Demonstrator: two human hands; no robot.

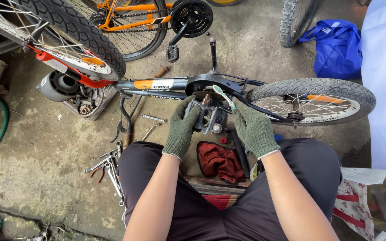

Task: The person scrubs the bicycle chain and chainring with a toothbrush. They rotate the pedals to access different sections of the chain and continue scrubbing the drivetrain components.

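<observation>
A small bicycle lies upside down on the concrete, its dark frame [157,85] running left to right in front of me. My left hand [182,127], in a green knit glove, grips the black pedal [208,117] at the crank. In my gloved right hand [253,128] is a toothbrush [223,96] with a pale green handle, its head up near the bottom bracket [202,85]. The rear wheel [311,100] lies to the right, the front wheel [68,35] to the left.
Several wrenches [108,167] lie on the floor at my left knee, two more spanners [153,118] beside the frame. A red rag [220,161] sits between my knees. An orange bicycle [148,20] stands behind, a blue bag [336,47] at back right, a printed bag [367,205] at my right.
</observation>
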